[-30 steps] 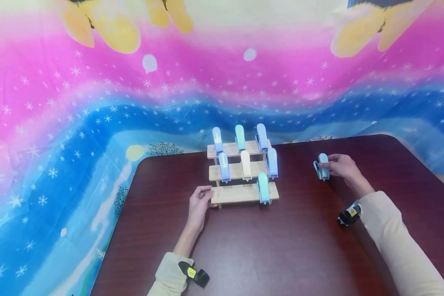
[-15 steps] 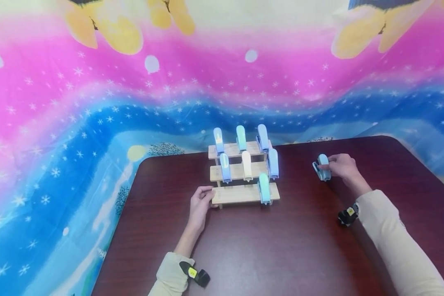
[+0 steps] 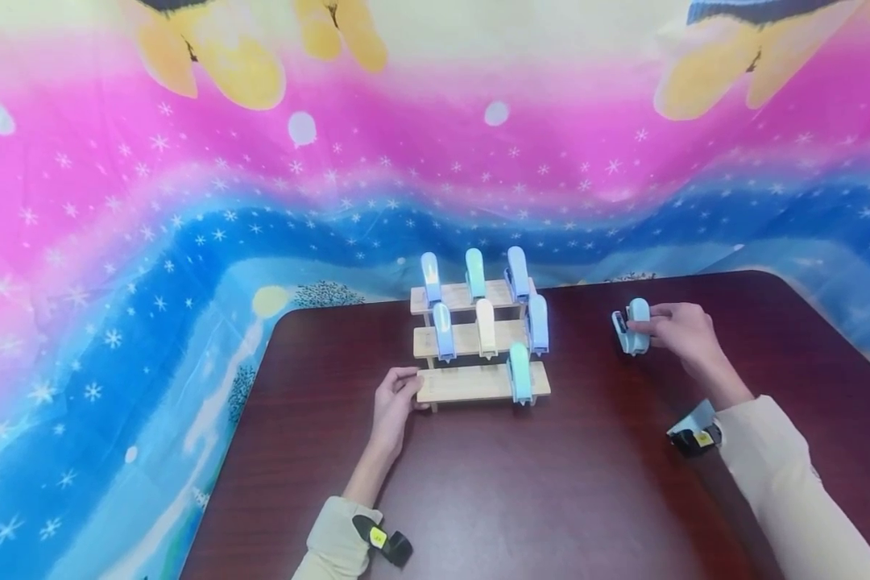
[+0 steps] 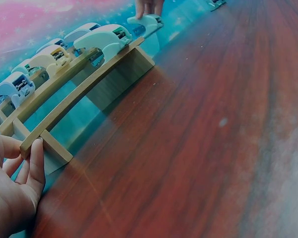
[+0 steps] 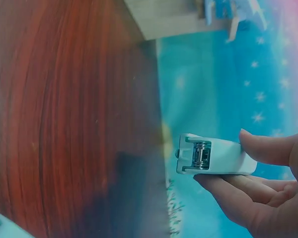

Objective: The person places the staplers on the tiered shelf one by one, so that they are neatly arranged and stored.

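Note:
In the head view, my left hand pinches the left end of the lowest step of a three-step wooden rack. In the left wrist view, its thumb and fingers sit around that board's end. Off to the rack's right, my right hand holds a pale blue-green stapler between thumb and fingers. The right wrist view shows the stapler end-on; whether it touches the table cannot be told. A mint stapler stands at the lowest step's right end.
The upper two steps carry several staplers, among them a cream one and a blue one. A light-blue object is partly hidden beside my right wrist. A patterned cloth hangs behind the dark wooden table.
My right wrist and forearm have swung slightly to the right, and the stapler in that hand has turned a little. My left hand keeps its hold on the rack.

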The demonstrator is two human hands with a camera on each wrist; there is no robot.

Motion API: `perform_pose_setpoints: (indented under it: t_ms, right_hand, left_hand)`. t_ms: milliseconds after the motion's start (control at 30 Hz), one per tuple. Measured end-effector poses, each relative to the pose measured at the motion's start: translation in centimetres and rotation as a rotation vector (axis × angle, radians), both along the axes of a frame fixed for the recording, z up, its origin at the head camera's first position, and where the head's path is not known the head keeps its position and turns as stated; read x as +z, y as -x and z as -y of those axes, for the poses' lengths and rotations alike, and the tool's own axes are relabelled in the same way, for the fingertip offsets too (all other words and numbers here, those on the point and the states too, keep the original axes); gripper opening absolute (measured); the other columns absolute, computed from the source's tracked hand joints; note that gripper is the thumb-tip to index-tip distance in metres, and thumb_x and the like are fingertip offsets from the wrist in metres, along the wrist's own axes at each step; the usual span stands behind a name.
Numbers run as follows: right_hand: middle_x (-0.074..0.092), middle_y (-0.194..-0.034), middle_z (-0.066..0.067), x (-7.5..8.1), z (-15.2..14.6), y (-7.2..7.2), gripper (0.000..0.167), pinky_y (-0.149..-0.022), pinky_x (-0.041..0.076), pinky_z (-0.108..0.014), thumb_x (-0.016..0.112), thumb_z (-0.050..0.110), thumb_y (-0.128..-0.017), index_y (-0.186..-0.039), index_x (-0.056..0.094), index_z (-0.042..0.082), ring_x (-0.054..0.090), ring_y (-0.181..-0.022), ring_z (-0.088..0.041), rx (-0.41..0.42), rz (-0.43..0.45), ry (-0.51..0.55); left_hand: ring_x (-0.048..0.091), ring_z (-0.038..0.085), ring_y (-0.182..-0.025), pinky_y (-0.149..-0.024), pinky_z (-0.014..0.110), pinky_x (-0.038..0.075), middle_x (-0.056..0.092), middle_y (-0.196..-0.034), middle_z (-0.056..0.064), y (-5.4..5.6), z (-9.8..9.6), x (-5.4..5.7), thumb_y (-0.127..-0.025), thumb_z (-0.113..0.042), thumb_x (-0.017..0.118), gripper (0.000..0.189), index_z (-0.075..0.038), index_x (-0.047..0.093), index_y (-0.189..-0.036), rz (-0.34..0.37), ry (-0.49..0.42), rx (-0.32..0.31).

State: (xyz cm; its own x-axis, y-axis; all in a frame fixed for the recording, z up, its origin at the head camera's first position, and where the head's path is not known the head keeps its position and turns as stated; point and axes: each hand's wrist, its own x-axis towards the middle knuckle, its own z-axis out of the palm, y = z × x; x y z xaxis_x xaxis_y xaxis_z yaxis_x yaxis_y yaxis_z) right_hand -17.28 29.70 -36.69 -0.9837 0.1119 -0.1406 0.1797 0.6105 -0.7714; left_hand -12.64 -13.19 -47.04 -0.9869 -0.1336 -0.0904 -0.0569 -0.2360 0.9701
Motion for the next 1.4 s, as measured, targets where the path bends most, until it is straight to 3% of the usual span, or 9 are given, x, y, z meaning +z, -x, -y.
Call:
perform_pose_setpoints:
  t_ms: [133,233,367,433,667,1033,1400]
  right_hand:
    - [0.055,-0.137,-0.037,0.9,0.5,-1.0,0.07,-0.101,0.053,-0.056,0.069,0.036,-0.1,-0.143,0.048,-0.016,0.068,-0.113,-0.042,-0.003,-0.015,-0.004]
    - [0.059,-0.132,-0.035,1.6,0.9,-1.6,0.068,-0.089,0.06,-0.04,0.071,0.037,-0.099,-0.14,0.052,-0.014,0.073,-0.101,-0.031,-0.001,-0.032,-0.023]
    - [0.064,-0.126,-0.034,2.6,1.7,-2.5,0.064,-0.072,0.054,-0.017,0.073,0.035,-0.098,-0.135,0.056,-0.014,0.075,-0.088,-0.018,0.016,-0.046,-0.017]
    - [0.065,-0.125,-0.034,3.0,2.1,-2.9,0.064,-0.069,0.054,-0.013,0.074,0.034,-0.097,-0.134,0.056,-0.015,0.075,-0.087,-0.017,0.035,-0.054,-0.009]
    - [0.064,-0.125,-0.035,4.0,3.7,-3.9,0.064,-0.069,0.055,-0.014,0.075,0.033,-0.097,-0.134,0.056,-0.015,0.076,-0.092,-0.025,0.086,-0.078,-0.017]
    - [0.068,-0.121,-0.031,4.7,6.5,-4.6,0.061,-0.073,0.058,-0.019,0.077,0.032,-0.095,-0.133,0.059,-0.012,0.076,-0.093,-0.024,0.103,-0.108,0.03]
    - [0.072,-0.115,-0.026,5.5,9.5,-5.6,0.058,-0.077,0.058,-0.029,0.078,0.035,-0.094,-0.13,0.064,-0.008,0.075,-0.094,-0.03,0.145,-0.099,-0.004]
  left_hand:
    - [0.063,0.015,-0.077,-0.062,0.025,0.058,0.067,-0.105,0.013,0.0,0.0,0.0,-0.098,-0.001,0.063,0.024,0.01,0.059,-0.119,-0.002,0.003,-0.002]
    - [0.063,0.014,-0.077,-0.062,0.025,0.058,0.067,-0.105,0.013,0.0,0.0,-0.1,-0.098,-0.001,0.063,0.025,0.01,0.059,-0.12,-0.003,0.007,-0.002]
    - [0.064,0.014,-0.077,-0.062,0.025,0.058,0.067,-0.105,0.013,0.0,0.0,-0.1,-0.098,-0.002,0.063,0.024,0.009,0.06,-0.12,0.0,0.005,-0.004]
    - [0.064,0.014,-0.077,-0.062,0.025,0.058,0.067,-0.105,0.012,0.0,0.0,-0.2,-0.098,-0.001,0.063,0.024,0.009,0.06,-0.12,0.003,0.004,-0.002]
    - [0.064,0.015,-0.077,-0.062,0.025,0.058,0.068,-0.106,0.013,0.0,0.1,-0.1,-0.098,-0.001,0.063,0.023,0.009,0.06,-0.119,-0.001,0.005,-0.002]
    - [0.064,0.015,-0.077,-0.062,0.025,0.058,0.068,-0.107,0.014,0.1,0.1,-0.2,-0.098,-0.001,0.064,0.023,0.009,0.06,-0.118,-0.004,-0.001,0.003]
    - [0.064,0.015,-0.077,-0.061,0.025,0.058,0.067,-0.105,0.014,0.0,0.0,-0.2,-0.097,-0.001,0.063,0.023,0.009,0.06,-0.118,-0.008,-0.006,0.005]
